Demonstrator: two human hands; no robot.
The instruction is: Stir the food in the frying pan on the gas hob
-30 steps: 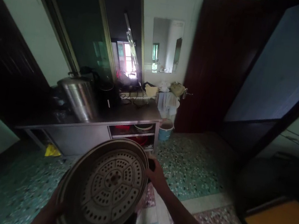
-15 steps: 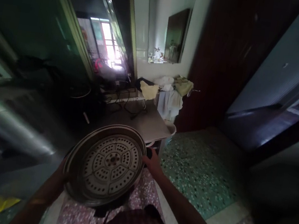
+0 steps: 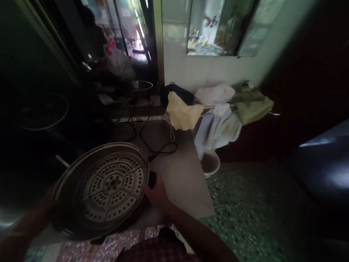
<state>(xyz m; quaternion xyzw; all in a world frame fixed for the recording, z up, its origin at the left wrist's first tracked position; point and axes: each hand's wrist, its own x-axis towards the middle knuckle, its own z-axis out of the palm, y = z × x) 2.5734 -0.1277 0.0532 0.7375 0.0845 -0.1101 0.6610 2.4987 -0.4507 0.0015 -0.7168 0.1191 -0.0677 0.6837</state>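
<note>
Perforated pan [image 3: 102,192], right hand [image 3: 158,195] gripping its handle [image 3: 152,179], left hand [image 3: 42,209] shadowed, hold indeterminable, could snag the cable [image 3: 167,151] if lowered.

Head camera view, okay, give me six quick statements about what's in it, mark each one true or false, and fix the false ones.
1. The right hand grips the steamer tray at its black handle. True.
2. The steamer tray's base is solid, without holes. False: it has many small holes.
3. A black cable lies on the counter. True.
4. The bucket stands on the counter. False: it is on the floor beside it.
5. The left hand is far from the steamer tray. False: it is at the tray's left edge.
6. A mirror is on the wall. True.
</note>
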